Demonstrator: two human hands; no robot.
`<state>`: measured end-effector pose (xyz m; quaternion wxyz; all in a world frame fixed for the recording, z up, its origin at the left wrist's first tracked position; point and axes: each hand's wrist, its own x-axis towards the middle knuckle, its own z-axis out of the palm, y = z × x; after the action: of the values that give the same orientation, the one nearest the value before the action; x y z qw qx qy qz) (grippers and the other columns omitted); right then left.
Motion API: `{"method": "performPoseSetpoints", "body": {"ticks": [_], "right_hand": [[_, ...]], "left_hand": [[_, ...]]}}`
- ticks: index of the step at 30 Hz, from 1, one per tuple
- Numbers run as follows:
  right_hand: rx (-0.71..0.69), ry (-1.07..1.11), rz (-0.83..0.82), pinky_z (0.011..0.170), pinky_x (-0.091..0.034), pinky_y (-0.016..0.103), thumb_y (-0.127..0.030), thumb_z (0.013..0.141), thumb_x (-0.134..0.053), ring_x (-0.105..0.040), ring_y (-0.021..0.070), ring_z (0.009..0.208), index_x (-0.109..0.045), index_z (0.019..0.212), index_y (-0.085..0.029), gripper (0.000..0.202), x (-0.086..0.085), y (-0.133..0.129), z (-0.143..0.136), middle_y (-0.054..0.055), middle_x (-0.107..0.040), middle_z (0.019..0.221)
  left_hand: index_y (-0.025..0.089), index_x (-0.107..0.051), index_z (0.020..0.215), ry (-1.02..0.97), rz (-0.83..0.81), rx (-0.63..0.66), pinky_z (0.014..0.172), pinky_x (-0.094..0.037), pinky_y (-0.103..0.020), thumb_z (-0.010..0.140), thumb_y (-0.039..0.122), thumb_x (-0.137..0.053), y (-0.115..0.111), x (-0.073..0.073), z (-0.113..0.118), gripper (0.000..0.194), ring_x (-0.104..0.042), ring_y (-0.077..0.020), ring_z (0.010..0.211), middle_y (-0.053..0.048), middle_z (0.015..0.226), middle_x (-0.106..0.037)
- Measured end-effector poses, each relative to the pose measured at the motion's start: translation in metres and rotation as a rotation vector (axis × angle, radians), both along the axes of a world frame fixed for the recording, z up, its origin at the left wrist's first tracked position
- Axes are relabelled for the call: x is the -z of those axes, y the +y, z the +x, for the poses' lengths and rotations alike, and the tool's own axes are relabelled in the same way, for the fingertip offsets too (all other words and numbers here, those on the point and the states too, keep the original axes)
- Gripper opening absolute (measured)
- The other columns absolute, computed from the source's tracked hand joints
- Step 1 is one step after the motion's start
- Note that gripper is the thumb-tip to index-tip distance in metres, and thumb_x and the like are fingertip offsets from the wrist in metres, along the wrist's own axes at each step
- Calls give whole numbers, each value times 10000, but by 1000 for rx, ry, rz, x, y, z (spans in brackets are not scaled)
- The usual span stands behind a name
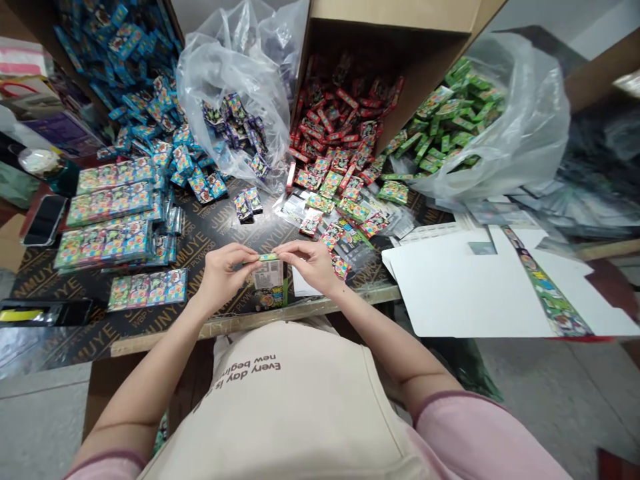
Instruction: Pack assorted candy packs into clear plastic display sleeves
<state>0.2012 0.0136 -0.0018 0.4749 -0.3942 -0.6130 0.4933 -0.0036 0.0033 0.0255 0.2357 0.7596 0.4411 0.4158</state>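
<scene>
My left hand and my right hand meet near the table's front edge, their fingertips pinching opposite ends of a small green-and-yellow packet. Just below it, a clear printed pouch with a green edge lies on the dark table; whether the packet touches it, I cannot tell. Two purple packets lie beyond my hands. Red and green packets are scattered to the right. On the left, a wrapped row of mixed packets lies in front of stacked rows.
Blue packets spill from a box at back left. A plastic bag holds purple packets, a carton red ones, another bag green ones. White card sheets lie right; a phone lies left.
</scene>
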Motion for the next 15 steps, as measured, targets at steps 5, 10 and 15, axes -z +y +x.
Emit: {"method": "performPoseSetpoints", "body": {"ticks": [5, 10, 15], "right_hand": [[-103, -140, 112, 965, -485, 376, -460, 903, -547, -657, 218, 1090, -735, 1003, -227, 316, 8, 4, 23, 69, -714, 1155], [307, -742, 30, 930, -428, 445, -449, 793, -674, -608, 300, 1061, -638, 1181, -167, 481, 36, 11, 76, 144, -682, 1111], [232, -1292, -39, 893, -371, 458, -304, 757, -671, -546, 347, 1051, -479, 1357, -152, 647, 63, -13, 92, 178, -631, 1099]], "left_hand": [[174, -688, 784, 149, 203, 18, 671, -537, -260, 860, 177, -614, -5, 7, -2, 106, -669, -147, 728, -55, 806, -725], [162, -665, 848, 243, 203, 26, 660, -515, -266, 884, 155, -571, -7, 8, -9, 100, -635, -151, 739, -49, 785, -673], [211, -697, 1049, 267, 171, 51, 650, -486, -269, 905, 152, -529, -6, 10, -5, 230, -577, -149, 742, -30, 786, -582]]}}
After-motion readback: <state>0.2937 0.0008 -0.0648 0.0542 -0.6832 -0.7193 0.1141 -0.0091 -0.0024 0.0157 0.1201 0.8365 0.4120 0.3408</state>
